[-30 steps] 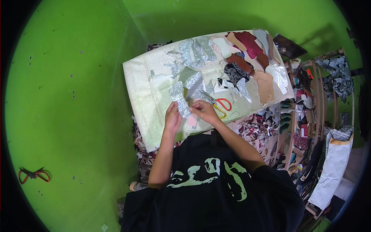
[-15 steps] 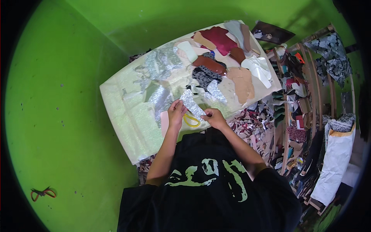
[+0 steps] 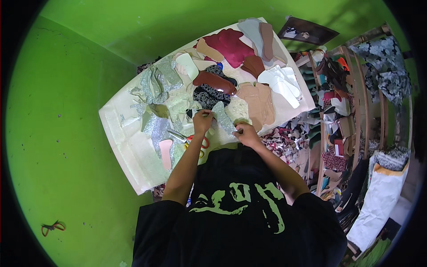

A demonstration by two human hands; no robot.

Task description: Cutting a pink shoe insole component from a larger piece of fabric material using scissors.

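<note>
Pinching the lower end of a glittery grey-green piece [image 3: 223, 118], the right hand [image 3: 247, 133] has its thumb and fingers drawn together. The left hand [image 3: 202, 121] has its fingertips at the piece's upper left edge; whether they grip it, I cannot tell. The piece is long and sole-like, slanting between both hands over the near part of the table, its upper end rounded.

A pale, faintly shiny cover lies over the table [image 3: 124, 155], which stands by a bright green wall [image 3: 66, 111]. Scissors [image 3: 178, 135] with red and yellow handles lie left of the hands, the left forearm partly covering them. Just beside their blades is a pink cutout [image 3: 166, 153]. Beyond the hands lie a glossy brown piece [image 3: 215, 83], tan pieces [image 3: 258, 104], white pieces [image 3: 289, 91] and dark red material [image 3: 229, 46]. Mixed scraps [image 3: 287, 142] and a crowded wooden rack [image 3: 359, 133] fill the right side.
</note>
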